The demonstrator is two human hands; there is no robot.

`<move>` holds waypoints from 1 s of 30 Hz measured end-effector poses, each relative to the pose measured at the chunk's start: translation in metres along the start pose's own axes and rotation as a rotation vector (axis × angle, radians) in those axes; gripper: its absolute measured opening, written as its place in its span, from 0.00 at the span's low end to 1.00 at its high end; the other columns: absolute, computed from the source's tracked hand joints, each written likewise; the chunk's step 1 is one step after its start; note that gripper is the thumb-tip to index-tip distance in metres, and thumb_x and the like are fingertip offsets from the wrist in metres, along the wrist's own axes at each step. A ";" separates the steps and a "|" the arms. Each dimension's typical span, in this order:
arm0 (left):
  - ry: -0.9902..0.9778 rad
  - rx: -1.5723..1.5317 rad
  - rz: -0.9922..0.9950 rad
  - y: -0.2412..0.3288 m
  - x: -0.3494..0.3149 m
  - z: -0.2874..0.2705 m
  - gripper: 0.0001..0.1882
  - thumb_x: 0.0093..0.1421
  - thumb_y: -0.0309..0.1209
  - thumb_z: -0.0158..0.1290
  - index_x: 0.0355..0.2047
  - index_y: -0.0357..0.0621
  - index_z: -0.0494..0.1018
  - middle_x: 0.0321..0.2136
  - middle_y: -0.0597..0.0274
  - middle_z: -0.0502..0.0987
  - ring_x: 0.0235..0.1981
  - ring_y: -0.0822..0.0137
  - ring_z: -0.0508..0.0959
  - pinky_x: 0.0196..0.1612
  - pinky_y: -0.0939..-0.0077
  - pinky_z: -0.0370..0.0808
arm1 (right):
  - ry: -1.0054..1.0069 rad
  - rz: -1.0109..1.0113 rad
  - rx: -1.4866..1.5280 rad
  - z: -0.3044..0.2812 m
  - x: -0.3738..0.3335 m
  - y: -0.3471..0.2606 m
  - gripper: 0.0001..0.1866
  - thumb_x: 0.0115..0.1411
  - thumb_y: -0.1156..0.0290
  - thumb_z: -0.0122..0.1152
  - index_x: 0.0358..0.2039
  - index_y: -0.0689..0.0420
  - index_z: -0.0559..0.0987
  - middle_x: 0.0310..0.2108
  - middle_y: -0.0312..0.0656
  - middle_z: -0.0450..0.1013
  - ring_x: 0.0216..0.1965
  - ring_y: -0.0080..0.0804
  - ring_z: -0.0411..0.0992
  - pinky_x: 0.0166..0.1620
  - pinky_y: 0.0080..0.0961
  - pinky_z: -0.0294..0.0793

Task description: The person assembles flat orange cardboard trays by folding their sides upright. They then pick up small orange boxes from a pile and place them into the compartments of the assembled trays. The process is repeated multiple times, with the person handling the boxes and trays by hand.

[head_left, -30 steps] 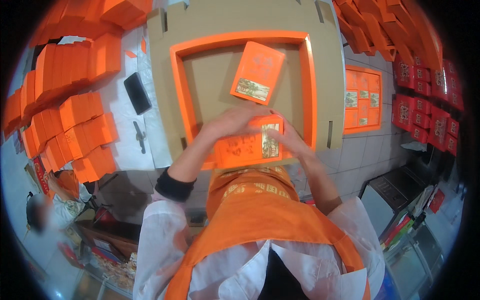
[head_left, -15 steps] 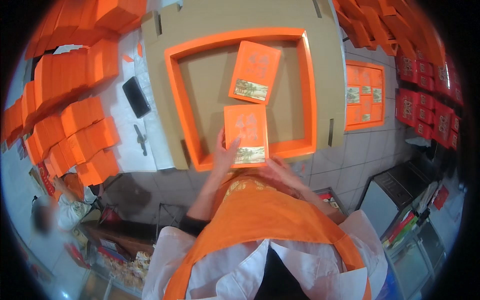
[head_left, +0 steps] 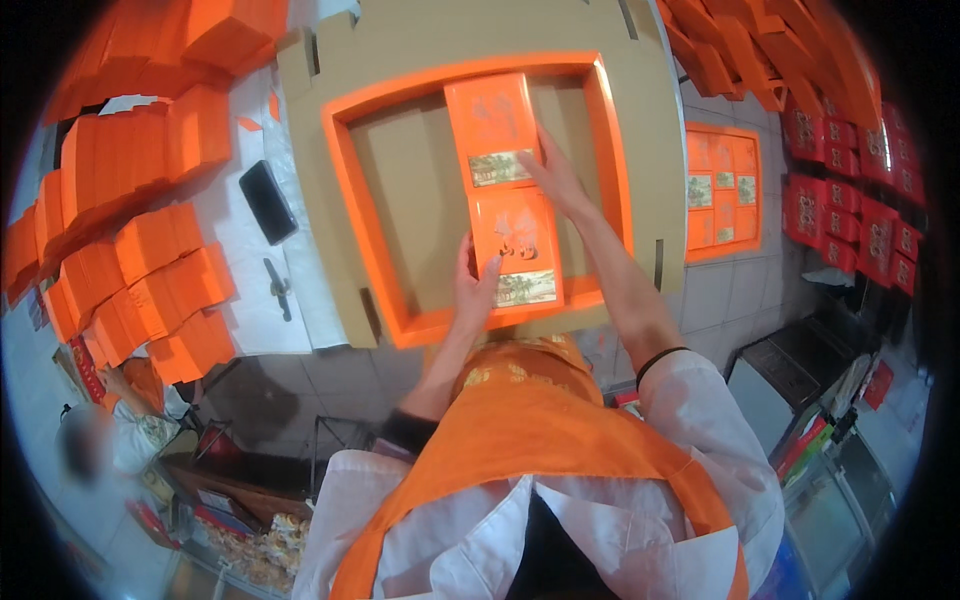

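Two orange boxes with a landscape picture strip stand end to end inside a large shallow orange tray [head_left: 368, 240] with a tan floor. My left hand [head_left: 477, 285] grips the near box [head_left: 512, 225] by its left side, thumb on the top face. On the far box [head_left: 492, 112], my right hand [head_left: 556, 178] holds the right edge near the picture strip, thumb over the top. The two boxes meet at their short ends, roughly in line. The undersides of both boxes are hidden, as are some fingertips.
The tray sits on a brown cardboard sheet [head_left: 430, 30]. Stacked orange boxes [head_left: 140, 150], a black phone [head_left: 268, 202] and a dark tool [head_left: 277, 288] lie to the left. At right are a filled orange tray [head_left: 722, 190] and red boxes [head_left: 835, 205]. Another person [head_left: 140, 420] is at lower left.
My right hand has moved from the near box's lower corner up to the far box. The far box has shifted left and straightened. The near box has moved right and away from me.
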State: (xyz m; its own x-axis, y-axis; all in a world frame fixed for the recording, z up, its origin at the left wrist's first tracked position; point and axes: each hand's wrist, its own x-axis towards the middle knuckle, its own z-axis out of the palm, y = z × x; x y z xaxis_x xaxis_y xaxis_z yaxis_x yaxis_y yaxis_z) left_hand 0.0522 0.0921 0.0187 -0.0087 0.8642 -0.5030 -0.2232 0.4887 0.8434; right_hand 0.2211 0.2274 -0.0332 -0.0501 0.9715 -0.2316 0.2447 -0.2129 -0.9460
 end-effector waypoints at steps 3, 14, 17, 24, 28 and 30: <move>0.090 0.039 0.038 -0.025 0.003 -0.010 0.31 0.57 0.26 0.50 0.58 0.34 0.51 0.52 0.54 0.60 0.52 0.66 0.64 0.54 0.74 0.61 | -0.033 0.037 0.032 0.002 -0.002 -0.008 0.33 0.58 0.67 0.52 0.61 0.58 0.52 0.59 0.46 0.57 0.59 0.35 0.55 0.58 0.28 0.55; 0.152 0.476 0.040 -0.031 0.001 -0.008 0.31 0.58 0.32 0.48 0.58 0.35 0.51 0.52 0.46 0.58 0.56 0.54 0.59 0.57 0.66 0.57 | 0.090 0.036 -0.305 0.024 -0.015 0.001 0.30 0.60 0.63 0.45 0.61 0.57 0.52 0.57 0.50 0.58 0.58 0.46 0.55 0.59 0.36 0.51; 0.238 0.641 0.171 -0.031 0.022 -0.021 0.31 0.58 0.34 0.47 0.58 0.34 0.50 0.53 0.44 0.58 0.56 0.51 0.58 0.58 0.64 0.55 | 0.132 0.062 -0.401 0.034 -0.025 -0.003 0.29 0.61 0.62 0.43 0.60 0.57 0.53 0.57 0.51 0.58 0.58 0.47 0.54 0.59 0.41 0.47; 0.095 0.521 0.162 0.019 0.091 -0.004 0.30 0.63 0.35 0.37 0.60 0.32 0.43 0.60 0.45 0.48 0.62 0.54 0.48 0.63 0.66 0.44 | 0.043 0.126 -0.391 0.034 -0.028 -0.022 0.30 0.62 0.59 0.40 0.61 0.59 0.51 0.56 0.53 0.57 0.58 0.46 0.53 0.59 0.43 0.44; 0.106 0.713 0.097 0.036 0.095 -0.005 0.29 0.60 0.30 0.39 0.59 0.31 0.46 0.59 0.44 0.52 0.61 0.53 0.52 0.62 0.65 0.46 | -0.121 0.152 -0.257 0.003 -0.014 -0.028 0.28 0.62 0.61 0.43 0.60 0.59 0.55 0.54 0.49 0.61 0.56 0.37 0.58 0.57 0.36 0.52; 0.103 0.908 0.269 0.078 0.106 0.000 0.28 0.59 0.28 0.41 0.58 0.32 0.49 0.58 0.45 0.54 0.60 0.54 0.54 0.62 0.64 0.48 | -0.356 0.384 0.084 -0.047 0.004 -0.073 0.27 0.62 0.61 0.44 0.59 0.59 0.56 0.54 0.47 0.61 0.56 0.33 0.59 0.55 0.31 0.57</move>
State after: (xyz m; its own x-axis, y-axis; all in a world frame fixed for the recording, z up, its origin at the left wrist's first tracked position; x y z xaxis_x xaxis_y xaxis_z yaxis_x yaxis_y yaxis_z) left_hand 0.0343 0.2217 0.0309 -0.0451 0.9677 -0.2479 0.6407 0.2184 0.7361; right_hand 0.2485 0.2512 0.0453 -0.3011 0.7295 -0.6142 0.2328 -0.5683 -0.7892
